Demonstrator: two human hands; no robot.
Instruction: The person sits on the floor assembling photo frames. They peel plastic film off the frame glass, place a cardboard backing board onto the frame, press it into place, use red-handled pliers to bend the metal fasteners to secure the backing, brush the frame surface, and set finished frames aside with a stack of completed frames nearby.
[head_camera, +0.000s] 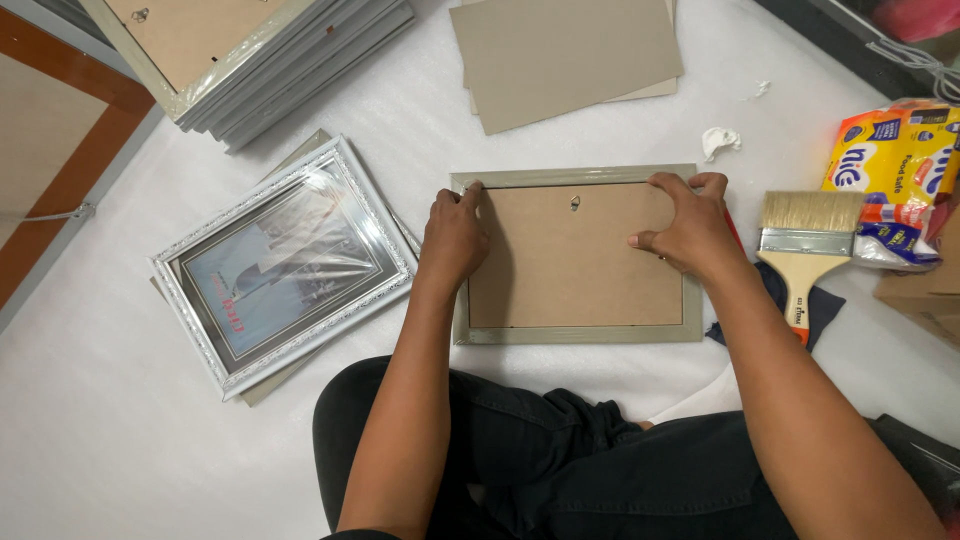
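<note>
The picture frame (577, 256) lay face down on the white sheet (100, 440), just in front of the person's lap, with its brown backing board up and a small metal hanger (575, 203) near the far edge. Left of the frame sat a silver frame in plastic wrap (285, 262). The left hand (452, 240) rested on the frame's left side, fingers curled over the far-left corner and pressing down rather than closed around anything. The right hand (690, 225) pinched the frame's far-right corner, thumb on the backing board and fingers over the rim. Seating the board well probably called for even pressure at both corners, keeping it flat inside the rim. The frame's long axis ran left to right, its hanger side pointing away from the person. Right of the frame lay a wide paintbrush (805, 250).
</note>
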